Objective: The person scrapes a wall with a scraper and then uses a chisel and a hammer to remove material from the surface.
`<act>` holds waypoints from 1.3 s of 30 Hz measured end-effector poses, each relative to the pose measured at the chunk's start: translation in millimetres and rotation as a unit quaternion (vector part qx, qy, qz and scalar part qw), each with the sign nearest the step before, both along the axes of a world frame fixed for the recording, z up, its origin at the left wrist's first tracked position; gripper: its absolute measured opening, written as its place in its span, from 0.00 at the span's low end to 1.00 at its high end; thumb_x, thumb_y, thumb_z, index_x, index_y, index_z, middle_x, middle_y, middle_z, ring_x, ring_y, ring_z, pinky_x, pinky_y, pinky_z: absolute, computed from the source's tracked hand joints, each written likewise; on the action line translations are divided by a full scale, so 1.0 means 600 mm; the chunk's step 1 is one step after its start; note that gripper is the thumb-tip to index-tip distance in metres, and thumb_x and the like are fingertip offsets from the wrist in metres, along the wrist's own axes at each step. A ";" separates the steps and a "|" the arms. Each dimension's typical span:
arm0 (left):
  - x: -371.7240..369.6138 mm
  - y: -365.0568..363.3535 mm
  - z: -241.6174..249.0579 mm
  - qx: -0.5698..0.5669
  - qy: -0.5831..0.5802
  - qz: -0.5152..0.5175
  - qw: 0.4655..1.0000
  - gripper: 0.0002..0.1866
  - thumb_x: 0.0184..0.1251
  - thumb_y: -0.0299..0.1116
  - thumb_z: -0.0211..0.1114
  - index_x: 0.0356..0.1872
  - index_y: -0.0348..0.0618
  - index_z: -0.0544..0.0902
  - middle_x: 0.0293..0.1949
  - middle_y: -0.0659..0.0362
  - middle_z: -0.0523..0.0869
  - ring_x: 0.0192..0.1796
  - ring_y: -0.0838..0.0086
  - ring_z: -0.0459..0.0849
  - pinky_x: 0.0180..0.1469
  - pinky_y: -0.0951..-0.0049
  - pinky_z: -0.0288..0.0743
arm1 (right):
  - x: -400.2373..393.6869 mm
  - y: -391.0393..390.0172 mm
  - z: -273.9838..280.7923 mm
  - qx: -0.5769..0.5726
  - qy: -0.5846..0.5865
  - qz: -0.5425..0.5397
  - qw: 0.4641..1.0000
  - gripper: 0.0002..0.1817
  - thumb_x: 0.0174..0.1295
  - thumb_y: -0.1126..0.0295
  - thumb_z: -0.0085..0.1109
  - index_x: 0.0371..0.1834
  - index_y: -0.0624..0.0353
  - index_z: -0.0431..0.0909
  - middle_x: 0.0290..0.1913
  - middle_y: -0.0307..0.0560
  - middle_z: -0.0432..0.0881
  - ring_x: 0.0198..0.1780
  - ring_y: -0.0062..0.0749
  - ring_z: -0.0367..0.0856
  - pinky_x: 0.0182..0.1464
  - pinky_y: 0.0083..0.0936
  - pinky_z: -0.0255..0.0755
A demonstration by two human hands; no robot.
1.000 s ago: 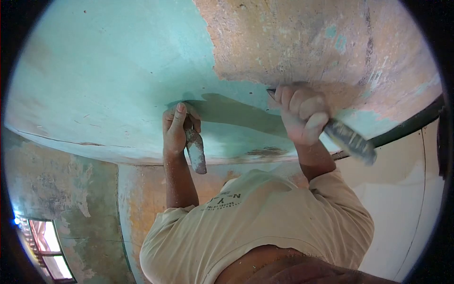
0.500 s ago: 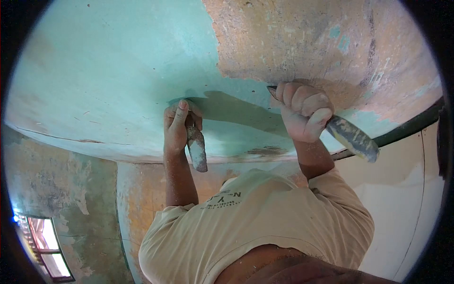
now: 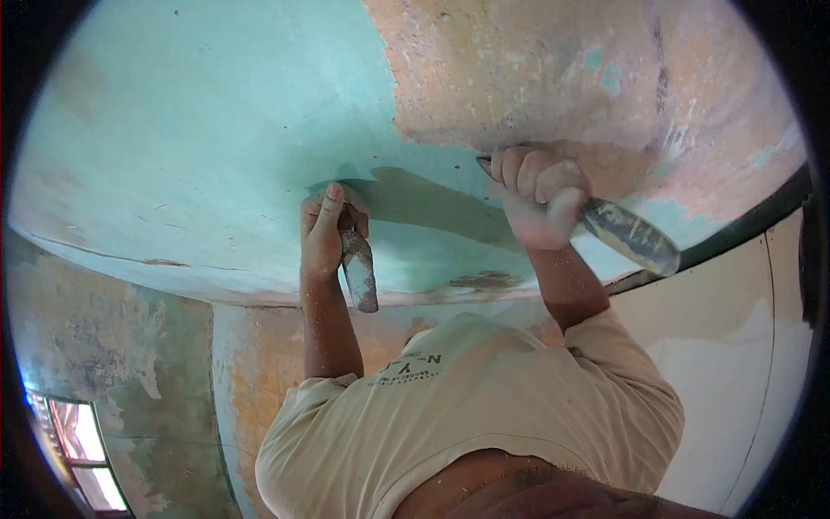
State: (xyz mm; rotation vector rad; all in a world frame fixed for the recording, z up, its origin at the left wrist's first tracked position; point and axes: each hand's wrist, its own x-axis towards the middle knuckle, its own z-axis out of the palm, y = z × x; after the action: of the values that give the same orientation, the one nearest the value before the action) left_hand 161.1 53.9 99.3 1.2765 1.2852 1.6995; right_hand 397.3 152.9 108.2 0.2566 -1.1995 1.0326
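Note:
My left hand [image 3: 327, 227] is closed around a putty knife [image 3: 360, 275], its worn, white-smeared handle hanging down. The knife's blade lies mostly behind my fingers, close to the green painted surface [image 3: 233, 112]. To the right, my right hand [image 3: 545, 195] grips a second putty knife [image 3: 635, 238] by its thick, grey, stained handle. A dark blade tip of that one pokes out left of my knuckles, near the ragged edge where green paint meets bare tan plaster [image 3: 519, 69]. Whitish dust covers both hands.
A brown damaged spot [image 3: 487, 280] marks the surface between my arms. A dark edge strip [image 3: 735, 232] runs along the right side. Patchy wall [image 3: 95, 346] with peeling paint stands at left, above a bright window [image 3: 86, 445].
My right hand and its putty knife have shifted slightly left and up, the handle end rising. My left hand stays nearly in place. The view has moved a little.

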 end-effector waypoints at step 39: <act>0.147 -0.144 -0.273 -0.374 -0.325 -0.219 0.841 0.18 0.69 0.51 0.57 0.44 0.45 0.75 0.32 0.61 0.78 0.29 0.74 0.79 0.31 0.71 0.75 | 0.046 -0.289 -0.312 0.003 -0.546 -0.166 0.821 0.32 0.49 0.76 0.70 0.60 0.54 0.69 0.56 0.54 0.68 0.55 0.45 0.74 0.55 0.36 0.71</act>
State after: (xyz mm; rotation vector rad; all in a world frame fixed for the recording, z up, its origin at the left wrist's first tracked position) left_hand 249.3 -32.5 -64.4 0.4025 0.9649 0.9796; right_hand 425.1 -20.5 -78.8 -0.6349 -2.1759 0.8411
